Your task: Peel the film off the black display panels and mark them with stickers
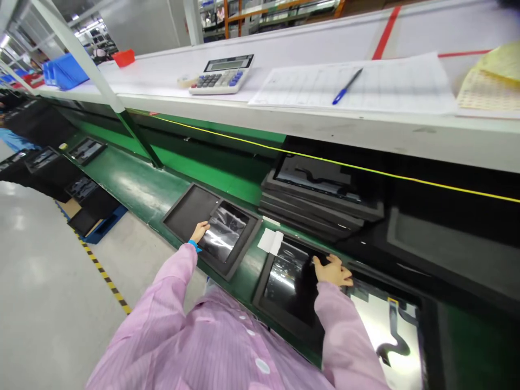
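Observation:
My left hand (pixel 199 232) reaches out in a pink sleeve and rests its fingers on a shiny dark bagged panel (pixel 225 232) that lies in a black foam tray (pixel 190 208) on the green belt. My right hand (pixel 333 271) lies with fingers spread flat on the edge of a second black tray (pixel 284 317) holding another glossy bagged panel (pixel 286 273). Neither hand grips anything that I can see.
A stack of black trays (pixel 320 206) sits behind under the white shelf (pixel 325 127), which carries a calculator (pixel 221 75), paper sheets (pixel 365 84) with a blue pen (pixel 346 86) and blue bins (pixel 65 70). A white slip (pixel 271 241) lies between the trays. More trays (pixel 85 150) stand down the line.

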`<state>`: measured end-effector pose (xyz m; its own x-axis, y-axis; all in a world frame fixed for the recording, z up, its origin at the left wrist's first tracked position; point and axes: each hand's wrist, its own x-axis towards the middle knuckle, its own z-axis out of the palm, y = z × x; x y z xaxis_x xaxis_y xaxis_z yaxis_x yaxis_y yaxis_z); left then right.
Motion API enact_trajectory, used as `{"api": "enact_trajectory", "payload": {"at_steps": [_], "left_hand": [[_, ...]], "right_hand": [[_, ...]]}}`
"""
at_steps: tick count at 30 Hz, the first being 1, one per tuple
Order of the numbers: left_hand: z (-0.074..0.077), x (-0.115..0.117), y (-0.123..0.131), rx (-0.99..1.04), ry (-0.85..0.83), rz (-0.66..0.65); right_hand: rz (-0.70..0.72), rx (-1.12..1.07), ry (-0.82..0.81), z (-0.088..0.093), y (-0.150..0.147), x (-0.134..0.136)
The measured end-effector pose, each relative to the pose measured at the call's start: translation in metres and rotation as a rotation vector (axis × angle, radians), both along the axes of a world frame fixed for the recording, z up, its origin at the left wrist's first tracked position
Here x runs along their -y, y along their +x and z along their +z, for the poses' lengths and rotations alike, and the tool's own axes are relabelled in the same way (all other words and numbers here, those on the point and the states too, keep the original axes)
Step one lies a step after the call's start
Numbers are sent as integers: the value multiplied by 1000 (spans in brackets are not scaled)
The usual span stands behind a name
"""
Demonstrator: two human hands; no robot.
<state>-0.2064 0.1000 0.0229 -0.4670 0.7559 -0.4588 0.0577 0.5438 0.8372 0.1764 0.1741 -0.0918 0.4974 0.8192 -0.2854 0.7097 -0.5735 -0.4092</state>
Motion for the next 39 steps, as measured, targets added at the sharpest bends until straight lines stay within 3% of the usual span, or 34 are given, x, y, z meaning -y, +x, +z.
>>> {"api": "enact_trajectory", "payload": {"at_steps": [6, 8, 10, 12, 13, 14, 15, 17, 19, 23, 26, 28, 30, 32, 34, 37, 39], "left_hand": [[6, -2, 15, -77, -84, -230], [20, 8, 35, -54, -53, -337], [44, 27, 62, 14, 10, -473], [74, 50, 94, 156, 109, -717], [90, 61, 111, 275, 178, -910], [104, 72, 127, 476, 339, -1299], [115, 81, 143, 652, 491, -1582], [129, 95, 169, 861, 709, -1776], [131, 106, 189, 941, 753, -1764], [124, 124, 224, 1039, 649, -1763], [133, 127, 243, 1124, 493, -1982], [146, 121, 241, 1146, 391, -2085], [158, 112, 226, 1010, 379, -1968], [161, 106, 208, 692, 352, -1666], [155, 103, 201, 484, 228, -1438], [137, 103, 224, 423, 203, -1085], [128, 101, 252, 428, 333, -798]], "right_hand": [[-197, -97, -56, -1, -6, -19], [-226, -161, -68, 2, -4, -20], [-219, -239, -65, 6, 1, -18], [-201, -316, -55, 14, 8, -15], [-189, -360, -52, 20, 11, -13], [-174, -410, -49, 26, 14, -11], [-157, -468, -47, 34, 17, -8], [-125, -595, -37, 54, 23, 0], [-105, -710, -5, 80, 30, 11], [-128, -891, 167, 142, 52, 43], [-195, -1008, 386, 181, 73, 69], [-243, -1087, 529, 199, 83, 87], [-274, -1176, 626, 210, 89, 104], [-291, -1255, 682, 213, 88, 121], [-314, -1292, 753, 211, 79, 136], [-332, -1306, 838, 202, 55, 156], [-303, -1309, 839, 194, 37, 168]]}}
